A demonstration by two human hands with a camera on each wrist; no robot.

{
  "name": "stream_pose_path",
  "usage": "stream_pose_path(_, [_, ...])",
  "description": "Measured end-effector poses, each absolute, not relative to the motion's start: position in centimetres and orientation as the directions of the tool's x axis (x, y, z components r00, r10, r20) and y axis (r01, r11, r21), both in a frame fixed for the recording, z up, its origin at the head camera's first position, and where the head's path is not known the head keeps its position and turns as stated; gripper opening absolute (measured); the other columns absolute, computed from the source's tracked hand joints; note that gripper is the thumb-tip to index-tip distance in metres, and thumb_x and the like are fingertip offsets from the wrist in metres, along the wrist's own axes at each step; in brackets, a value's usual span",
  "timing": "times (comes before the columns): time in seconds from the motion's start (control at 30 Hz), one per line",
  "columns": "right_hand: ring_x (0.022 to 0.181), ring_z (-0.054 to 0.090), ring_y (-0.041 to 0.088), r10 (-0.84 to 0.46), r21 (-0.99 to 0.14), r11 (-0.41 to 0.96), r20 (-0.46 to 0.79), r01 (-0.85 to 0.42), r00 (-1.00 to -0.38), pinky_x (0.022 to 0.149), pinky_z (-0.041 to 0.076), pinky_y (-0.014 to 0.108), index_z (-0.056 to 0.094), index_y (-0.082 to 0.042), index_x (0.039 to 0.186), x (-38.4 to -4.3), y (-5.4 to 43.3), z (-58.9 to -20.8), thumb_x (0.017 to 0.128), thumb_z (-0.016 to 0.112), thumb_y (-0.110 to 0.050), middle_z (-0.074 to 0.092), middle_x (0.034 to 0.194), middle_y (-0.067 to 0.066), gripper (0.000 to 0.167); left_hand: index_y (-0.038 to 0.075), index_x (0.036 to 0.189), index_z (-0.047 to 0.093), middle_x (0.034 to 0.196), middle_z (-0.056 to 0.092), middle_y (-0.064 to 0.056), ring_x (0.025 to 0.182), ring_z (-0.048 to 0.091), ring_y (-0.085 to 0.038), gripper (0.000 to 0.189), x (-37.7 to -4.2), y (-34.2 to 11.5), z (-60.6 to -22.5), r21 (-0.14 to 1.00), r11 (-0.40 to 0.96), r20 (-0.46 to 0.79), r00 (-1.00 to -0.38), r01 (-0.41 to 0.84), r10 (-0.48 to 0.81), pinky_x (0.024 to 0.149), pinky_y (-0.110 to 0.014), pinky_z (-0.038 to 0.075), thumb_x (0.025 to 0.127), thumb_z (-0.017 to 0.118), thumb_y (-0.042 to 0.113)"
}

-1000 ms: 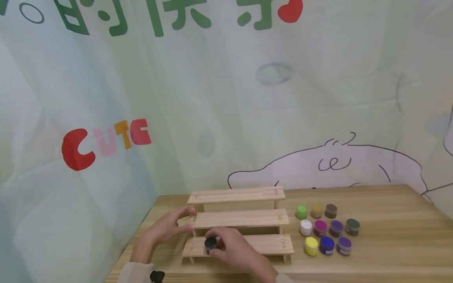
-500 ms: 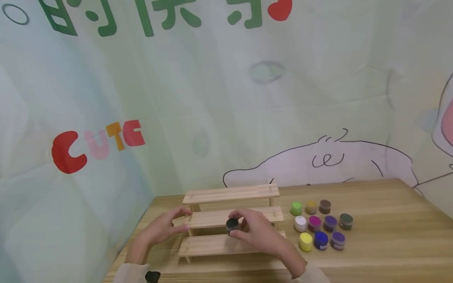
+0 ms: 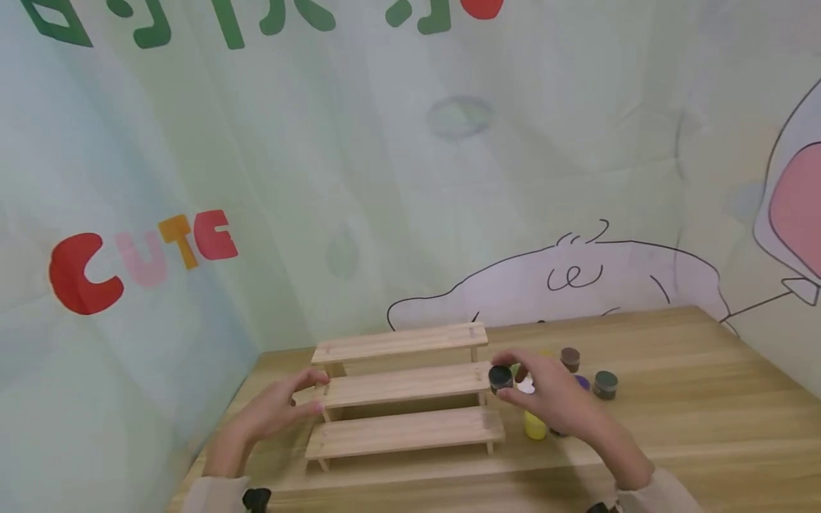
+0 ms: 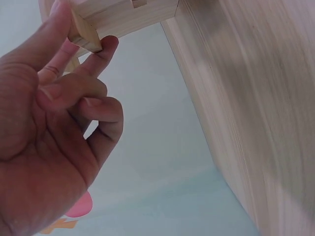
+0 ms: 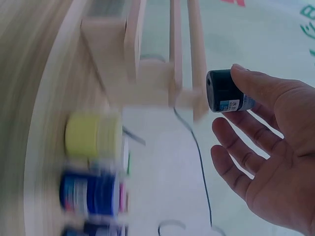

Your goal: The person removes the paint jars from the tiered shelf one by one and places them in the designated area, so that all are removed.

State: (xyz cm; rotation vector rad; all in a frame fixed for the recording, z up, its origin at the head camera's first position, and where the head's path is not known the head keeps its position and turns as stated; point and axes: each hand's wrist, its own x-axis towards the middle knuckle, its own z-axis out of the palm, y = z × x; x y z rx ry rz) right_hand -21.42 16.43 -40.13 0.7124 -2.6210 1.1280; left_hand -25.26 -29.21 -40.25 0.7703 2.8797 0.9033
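Observation:
My right hand point(image 3: 554, 392) pinches a small black paint jar point(image 3: 500, 380) between thumb and fingers, held up by the right end of the middle shelf. In the right wrist view the jar point(image 5: 225, 92) shows a small printed label. A three-tier pale wooden step rack point(image 3: 404, 385) stands on the table, its shelves bare. At the rack's left end, my left hand point(image 3: 272, 407) grips the middle shelf. The left wrist view has thumb and fingers pinching that board's end point(image 4: 84, 32), with the other fingers curled below.
Behind my right hand several paint jars stand on the wooden table point(image 3: 693, 399), partly hidden: a yellow jar point(image 3: 535, 425), a dark green jar point(image 3: 606, 385) and a brown jar point(image 3: 570, 359) among them. A printed cloth backdrop point(image 3: 359, 178) hangs behind the table.
My right hand has lifted the black paint jar off the bottom shelf and carried it right, towards the other jars. My left hand keeps its hold on the rack. The head view has shifted right.

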Motion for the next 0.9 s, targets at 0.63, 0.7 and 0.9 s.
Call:
stream_pose_path(0.63, [0.084,0.060,0.009,-0.331,-0.514,0.725,0.323,-0.458,-0.887,0.070,0.052,0.029,0.065,-0.005,0.115,-20.8,29.9,-43.0,0.081,0.081,-0.010,0.068,0.104,0.000,0.038,0.009,0.127,0.059,0.137,0.058,-0.019,0.131,0.047,-0.048,0.039,-25.3,-28.4,-39.4,0.543,0.708,0.127,-0.878,0.452,0.462,0.098,-0.063,0.042,0.096,0.068,0.031])
stream_pose_path(0.7, [0.085,0.061,0.010,-0.354,-0.509,0.735,0.274,-0.447,-0.894,0.071,0.052,0.029,0.066,-0.006,0.114,-21.1,30.6,-43.0,0.080,0.081,-0.012,0.068,0.105,0.001,0.038,0.008,0.128,0.059,0.138,0.058,-0.019,0.131,0.047,-0.048,0.040,-25.2,-28.5,-39.4,0.542,0.708,0.131,-0.878,0.452,0.459,0.097,-0.063,0.043,0.096,0.068,0.031])
stream_pose_path(0.9, [0.086,0.062,0.016,-0.422,-0.550,0.715,0.152,-0.431,-0.894,0.071,0.052,0.027,0.065,-0.003,0.111,-21.9,31.9,-43.2,0.079,0.081,-0.013,0.068,0.107,0.008,0.038,0.008,0.128,0.058,0.137,0.058,-0.021,0.130,0.048,-0.048,0.041,-25.0,-28.7,-39.6,0.540,0.714,0.122,-0.881,0.446,0.457,0.095,-0.062,0.045,0.095,0.069,0.032])
